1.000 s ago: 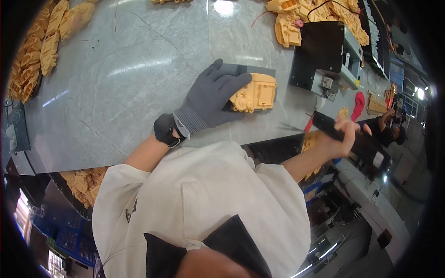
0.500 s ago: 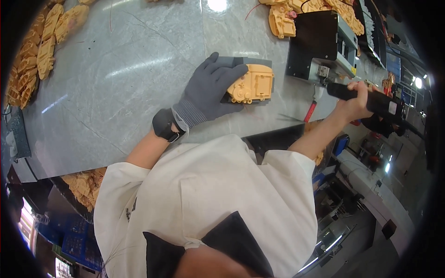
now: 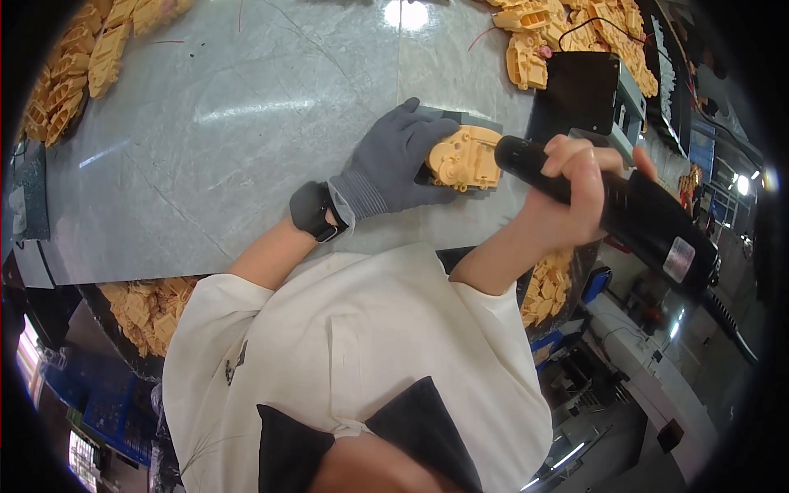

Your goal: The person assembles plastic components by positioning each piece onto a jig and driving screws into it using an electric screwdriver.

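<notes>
My left hand (image 3: 396, 156), in a grey glove, is closed on the left side of a yellow-orange plastic housing (image 3: 475, 154). The housing lies on a dark grey block (image 3: 486, 122) on the table, and its moulded details face up. My bare right hand (image 3: 575, 193) grips a black electric screwdriver (image 3: 649, 218), whose cord trails off to the lower right. The screwdriver's front end overlaps the housing's right edge in the picture; whether it touches cannot be made out. Its tip is hidden.
A black box-shaped device (image 3: 579, 94) stands beyond my right hand. Heaps of similar yellow parts (image 3: 604, 29) lie at the back right, more yellow parts (image 3: 70, 82) at the far left. Below the table edge are further piles of yellow parts (image 3: 148, 312). The grey tabletop (image 3: 246, 156) has a glossy surface.
My right hand has brought the screwdriver left, from beside the black device to the housing's right edge. My left hand still holds the housing. The whole view has shifted slightly.
</notes>
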{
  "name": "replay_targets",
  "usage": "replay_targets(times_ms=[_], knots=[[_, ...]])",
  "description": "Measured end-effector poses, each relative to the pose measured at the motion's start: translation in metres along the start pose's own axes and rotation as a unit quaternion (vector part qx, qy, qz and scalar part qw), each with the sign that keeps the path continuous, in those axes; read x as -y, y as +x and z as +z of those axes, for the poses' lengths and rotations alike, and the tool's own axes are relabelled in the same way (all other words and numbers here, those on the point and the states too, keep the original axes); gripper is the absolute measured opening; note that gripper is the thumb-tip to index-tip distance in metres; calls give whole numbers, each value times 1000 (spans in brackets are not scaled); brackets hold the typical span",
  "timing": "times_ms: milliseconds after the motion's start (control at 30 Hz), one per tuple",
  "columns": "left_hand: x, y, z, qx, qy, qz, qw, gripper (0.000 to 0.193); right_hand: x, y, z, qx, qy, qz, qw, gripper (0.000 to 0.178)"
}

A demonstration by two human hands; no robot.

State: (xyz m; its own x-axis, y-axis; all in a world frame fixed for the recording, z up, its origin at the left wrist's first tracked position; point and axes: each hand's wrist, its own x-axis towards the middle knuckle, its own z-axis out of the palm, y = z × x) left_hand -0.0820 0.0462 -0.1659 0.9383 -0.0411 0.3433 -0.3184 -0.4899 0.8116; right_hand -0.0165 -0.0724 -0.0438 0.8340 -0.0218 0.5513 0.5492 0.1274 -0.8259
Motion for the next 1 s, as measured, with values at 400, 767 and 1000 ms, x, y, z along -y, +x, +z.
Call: replay_targets(times_ms=[400, 767, 1000], knots=[[-4, 0, -3, 3, -27, -6, 1000, 75, -14, 1, 13, -3, 57, 91, 994, 45], [-1, -2, 3, -8, -21, -8, 1000, 81, -23, 2, 15, 51, -8, 74, 996, 32], [-10, 4, -6, -24, -29, -10, 999, 82, -23, 4, 15, 79, 30, 77, 993, 34]])
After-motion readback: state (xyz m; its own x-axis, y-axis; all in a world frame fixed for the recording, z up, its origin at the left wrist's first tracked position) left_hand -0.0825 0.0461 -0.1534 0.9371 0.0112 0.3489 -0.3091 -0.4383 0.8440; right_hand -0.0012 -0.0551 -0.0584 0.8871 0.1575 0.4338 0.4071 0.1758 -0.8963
